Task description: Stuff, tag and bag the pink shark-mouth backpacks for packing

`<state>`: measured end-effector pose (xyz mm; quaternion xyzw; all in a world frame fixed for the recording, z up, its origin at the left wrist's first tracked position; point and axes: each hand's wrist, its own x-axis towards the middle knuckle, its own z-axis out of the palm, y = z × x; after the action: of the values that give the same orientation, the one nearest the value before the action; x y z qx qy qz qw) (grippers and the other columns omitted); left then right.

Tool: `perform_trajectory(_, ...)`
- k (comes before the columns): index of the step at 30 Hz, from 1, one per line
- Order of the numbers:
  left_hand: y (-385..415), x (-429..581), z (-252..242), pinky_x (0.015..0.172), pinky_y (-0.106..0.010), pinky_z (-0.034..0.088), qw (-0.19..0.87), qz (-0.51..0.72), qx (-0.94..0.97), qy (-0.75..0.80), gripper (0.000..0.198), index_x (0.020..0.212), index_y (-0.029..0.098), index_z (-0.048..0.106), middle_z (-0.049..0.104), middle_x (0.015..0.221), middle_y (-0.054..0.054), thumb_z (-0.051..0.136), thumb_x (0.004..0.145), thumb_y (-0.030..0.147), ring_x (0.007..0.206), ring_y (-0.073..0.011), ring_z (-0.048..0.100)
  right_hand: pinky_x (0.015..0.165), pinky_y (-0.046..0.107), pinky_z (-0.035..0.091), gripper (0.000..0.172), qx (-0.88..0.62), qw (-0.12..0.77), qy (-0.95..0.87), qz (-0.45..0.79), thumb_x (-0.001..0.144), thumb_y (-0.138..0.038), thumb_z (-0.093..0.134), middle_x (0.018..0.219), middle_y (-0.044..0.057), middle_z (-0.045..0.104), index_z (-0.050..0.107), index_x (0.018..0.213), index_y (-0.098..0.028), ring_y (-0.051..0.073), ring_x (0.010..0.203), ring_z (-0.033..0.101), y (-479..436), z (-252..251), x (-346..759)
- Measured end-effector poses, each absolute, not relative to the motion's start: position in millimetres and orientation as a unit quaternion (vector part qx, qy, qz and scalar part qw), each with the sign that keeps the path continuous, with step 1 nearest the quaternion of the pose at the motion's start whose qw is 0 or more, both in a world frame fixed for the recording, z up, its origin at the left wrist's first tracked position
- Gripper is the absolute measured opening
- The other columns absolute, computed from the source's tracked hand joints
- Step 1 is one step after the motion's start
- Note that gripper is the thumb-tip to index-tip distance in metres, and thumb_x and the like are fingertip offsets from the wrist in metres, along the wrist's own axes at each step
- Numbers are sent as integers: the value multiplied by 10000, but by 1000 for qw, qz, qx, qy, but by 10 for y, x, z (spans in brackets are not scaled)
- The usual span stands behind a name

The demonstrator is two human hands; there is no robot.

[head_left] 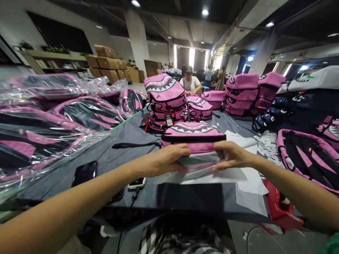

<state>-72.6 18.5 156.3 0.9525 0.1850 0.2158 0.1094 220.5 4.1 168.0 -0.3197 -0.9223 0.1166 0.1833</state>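
Observation:
A pink backpack (192, 134) with a shark-teeth print lies in front of me on the dark table (127, 137). My left hand (166, 159) grips its near left edge, fingers curled over it. My right hand (231, 155) grips the near right edge the same way. Between my hands a clear plastic bag (197, 168) hangs at the backpack's near end. White paper sheets (251, 181) lie under and to the right of it.
Bagged pink backpacks (53, 120) pile up at left. A stack of pink backpacks (165, 102) stands behind, more stacks (242, 93) at right, another (307, 155) lies open. Two phones (84, 173) (137, 182) lie at the near edge. A person (190, 82) sits across. A red tool (280, 208) is at right.

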Motion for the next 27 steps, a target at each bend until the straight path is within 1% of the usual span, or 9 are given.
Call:
perform_trajectory(3, 223, -668, 1909, 753, -230, 471, 73, 211, 954, 201, 99, 949, 187, 596, 606, 952, 1, 651, 890, 244, 859, -142, 605, 510, 209, 253, 421, -359, 212, -908, 39, 797, -512, 726, 643, -74, 388, 467, 689, -197, 83, 574, 332, 76, 1969, 2168)
perform_trajectory(6, 254, -554, 2028, 655, -228, 421, -46, 258, 928, 264, 250, 811, 168, 540, 514, 785, 34, 630, 921, 374, 711, -126, 556, 524, 223, 271, 303, -369, 289, -881, -55, 851, -394, 647, 648, -59, 415, 452, 710, -209, 97, 576, 365, 82, 2091, 2092)
perform_trajectory(9, 272, -422, 2073, 629, -240, 408, -165, 324, 864, 347, 297, 826, 150, 547, 513, 810, 6, 531, 976, 406, 695, -139, 583, 550, 239, 305, 199, -384, 394, -826, -124, 886, -317, 551, 664, -41, 439, 452, 747, -215, 113, 590, 396, 71, 2152, 1984)
perform_trajectory(11, 282, -361, 2093, 590, -249, 392, -201, 339, 822, 412, 272, 862, 135, 573, 535, 865, -26, 476, 996, 351, 669, -148, 603, 565, 238, 332, 207, -382, 390, -831, -105, 883, -359, 573, 689, -36, 456, 471, 781, -211, 116, 611, 419, 56, 2184, 1931)
perform_trajectory(14, 312, -361, 2109, 576, -268, 394, -190, 336, 794, 470, 220, 852, 137, 590, 548, 923, -50, 520, 961, 315, 664, -168, 615, 548, 226, 339, 333, -369, 341, -862, -64, 795, -463, 705, 710, -46, 471, 494, 829, -208, 111, 613, 417, 47, 2185, 1915)
perform_trajectory(19, 332, -601, 2130, 678, -240, 449, -30, 275, 919, 282, 241, 864, 175, 557, 533, 924, 1, 643, 891, 399, 758, -132, 582, 537, 235, 318, 105, -386, 439, -800, -133, 836, -206, 531, 658, -43, 468, 465, 756, -222, 113, 571, 409, 103, 1990, 1951)
perform_trajectory(22, 301, -747, 2117, 732, -222, 472, 83, 240, 948, 190, 273, 967, 192, 537, 529, 1017, 3, 707, 843, 367, 838, -122, 562, 540, 242, 322, 105, -381, 475, -780, -144, 791, -172, 521, 646, -45, 453, 447, 740, -227, 116, 568, 403, 100, 1910, 1975)
perform_trajectory(24, 297, -784, 2057, 742, -220, 482, 84, 274, 940, 187, 205, 924, 194, 521, 525, 1035, -2, 679, 863, 311, 846, -117, 553, 522, 234, 316, 137, -368, 435, -817, -89, 798, -226, 572, 643, -54, 435, 446, 744, -225, 108, 561, 388, 53, 1923, 2004)
perform_trajectory(27, 344, -745, 1872, 835, -245, 502, -20, 382, 902, 202, 48, 896, 189, 503, 529, 1065, -31, 545, 911, 169, 948, -137, 560, 511, 216, 328, 203, -343, 331, -879, 2, 815, -324, 650, 691, -58, 455, 477, 821, -216, 99, 579, 400, -45, 1957, 2041)
